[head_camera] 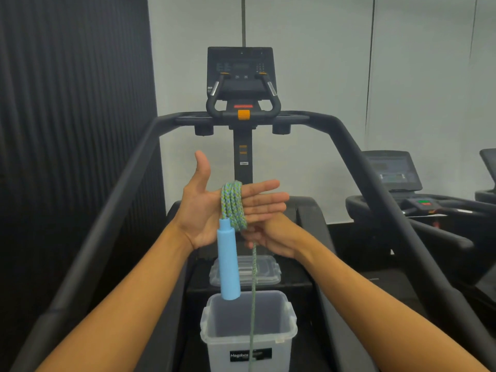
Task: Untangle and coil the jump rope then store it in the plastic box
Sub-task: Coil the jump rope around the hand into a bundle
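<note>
My left hand (pixel 204 208) is held flat and upright, palm toward me, thumb up and fingers straight. Several turns of the green-and-blue braided jump rope (pixel 233 205) are wound around its fingers. A light blue handle (pixel 228 261) hangs from the coil, its tip just above the box. My right hand (pixel 271 234) sits just below the left fingers and grips the loose strand (pixel 253 299), which drops straight down in front of the clear plastic box (pixel 290 326). The box stands open on the treadmill deck below my hands.
The clear lid (pixel 268 269) lies on the deck behind the box. Treadmill side rails (pixel 128 189) run on both sides of my arms, and the console (pixel 241 73) is ahead. Another treadmill (pixel 397 175) stands to the right, a dark slatted wall to the left.
</note>
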A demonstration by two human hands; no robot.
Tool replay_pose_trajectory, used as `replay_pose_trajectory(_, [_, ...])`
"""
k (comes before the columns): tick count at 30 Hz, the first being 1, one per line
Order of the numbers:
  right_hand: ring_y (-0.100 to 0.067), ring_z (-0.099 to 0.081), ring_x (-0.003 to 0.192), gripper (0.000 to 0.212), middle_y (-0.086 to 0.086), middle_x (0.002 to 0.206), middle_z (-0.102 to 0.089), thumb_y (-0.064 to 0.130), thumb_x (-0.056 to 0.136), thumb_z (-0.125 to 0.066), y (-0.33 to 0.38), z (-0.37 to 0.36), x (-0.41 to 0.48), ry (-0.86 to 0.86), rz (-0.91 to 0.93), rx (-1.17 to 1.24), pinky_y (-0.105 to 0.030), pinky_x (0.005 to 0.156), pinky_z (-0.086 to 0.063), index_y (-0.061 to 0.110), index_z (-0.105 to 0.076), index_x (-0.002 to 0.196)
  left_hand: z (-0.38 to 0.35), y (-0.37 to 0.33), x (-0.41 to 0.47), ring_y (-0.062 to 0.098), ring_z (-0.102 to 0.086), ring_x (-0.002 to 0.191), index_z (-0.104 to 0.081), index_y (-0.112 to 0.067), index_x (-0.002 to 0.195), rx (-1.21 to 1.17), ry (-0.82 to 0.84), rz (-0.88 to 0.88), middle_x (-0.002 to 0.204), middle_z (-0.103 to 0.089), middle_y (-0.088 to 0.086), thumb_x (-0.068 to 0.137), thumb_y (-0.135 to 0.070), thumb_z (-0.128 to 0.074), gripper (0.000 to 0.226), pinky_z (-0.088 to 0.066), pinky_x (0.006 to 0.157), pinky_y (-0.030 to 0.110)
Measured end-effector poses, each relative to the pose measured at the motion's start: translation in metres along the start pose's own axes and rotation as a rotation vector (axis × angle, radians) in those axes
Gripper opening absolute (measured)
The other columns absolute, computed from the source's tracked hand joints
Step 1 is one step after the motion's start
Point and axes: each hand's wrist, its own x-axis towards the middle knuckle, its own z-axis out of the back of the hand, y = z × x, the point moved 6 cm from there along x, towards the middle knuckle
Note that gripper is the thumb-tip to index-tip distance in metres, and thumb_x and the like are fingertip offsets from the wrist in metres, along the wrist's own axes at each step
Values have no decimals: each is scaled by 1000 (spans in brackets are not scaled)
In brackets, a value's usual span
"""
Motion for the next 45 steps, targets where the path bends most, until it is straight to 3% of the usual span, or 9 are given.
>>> replay_pose_trajectory(5, [-10, -31, 51, 28, 2, 63, -32, 28, 108, -44, -7, -13, -19, 19, 25, -281, -25, 54, -41, 8, -58, 95, 16, -5, 0, 38, -34, 147, -34, 2, 152, 100, -117, -30, 156, -37, 27, 68, -93, -23, 127, -14, 125, 49])
replay_pose_trajectory(16, [-6, -44, 43, 30, 12, 54, -52, 33, 104, -53, 38, -27, -45, 55, 76, -843, -20, 49, -43, 17, -67, 82, 51, -7, -14, 31, -45, 142, -42, 0, 148, 285, -346, -63, 149, -50, 22, 79, -87, -3, 118, -18, 124, 48])
replay_pose_trajectory(19, [0, -62, 65, 29, 20, 72, -68, 28, 104, -55, 65, -33, -43, 80, 154, -945, -19, 70, -50, 15, -70, 83, 52, -1, -17, 34, -48, 139, -44, -1, 147, 223, -337, -17, 148, -51, 23, 78, -90, -8, 119, -33, 118, 48])
replay_pose_trajectory(21, [-18, -70, 94, 29, 1, 99, -76, 30, 102, -55, 79, -35, -37, 86, 210, -969, -42, 94, -53, 14, -73, 85, 50, 6, -18, 32, -56, 131, -50, -1, 144, 208, -334, 18, 145, -55, 22, 78, -90, -7, 119, -46, 106, 41])
replay_pose_trajectory(23, [-30, -70, 93, 30, -12, 99, -75, 31, 101, -57, 90, -34, -32, 71, 233, -981, -52, 94, -52, 12, -74, 87, 47, 11, -20, 31, -56, 132, -57, -1, 138, 219, -334, 30, 143, -57, 21, 80, -88, -5, 117, -40, 112, 42])
replay_pose_trajectory(30, [-24, -68, 77, 28, -12, 83, -74, 30, 97, -66, 123, -34, -16, 21, 281, -1065, -31, 76, -53, 6, -75, 86, 37, 30, -23, 40, -41, 143, -43, 6, 146, 226, -197, 151, 149, -45, 32, 74, -93, -11, 127, -15, 125, 51])
replay_pose_trajectory(36, [2, -60, 62, 23, 1, 73, -69, 22, 97, -68, 124, -24, -5, 25, 272, -944, -17, 68, -48, 3, -73, 83, 14, 28, -20, 46, -41, 141, -39, 10, 146, 175, -97, 168, 148, -43, 36, 71, -94, -12, 131, -24, 122, 50])
replay_pose_trajectory(41, [-20, -51, 67, 27, -12, 76, -57, 33, 98, -63, 92, -1, 3, -3, 229, -583, -32, 68, -44, 16, -68, 78, 9, 10, -14, 46, -40, 142, -42, 13, 143, 123, -57, 134, 148, -41, 37, 69, -96, -15, 134, -22, 123, 51])
replay_pose_trajectory(45, [-7, -58, 66, 25, 3, 73, -61, 19, 101, -56, 64, 9, 6, 7, 145, -240, -18, 64, -50, 21, -64, 77, 7, 4, -9, 41, -50, 135, -52, 12, 136, 97, -65, 93, 142, -52, 32, 73, -94, -9, 130, -34, 118, 49])
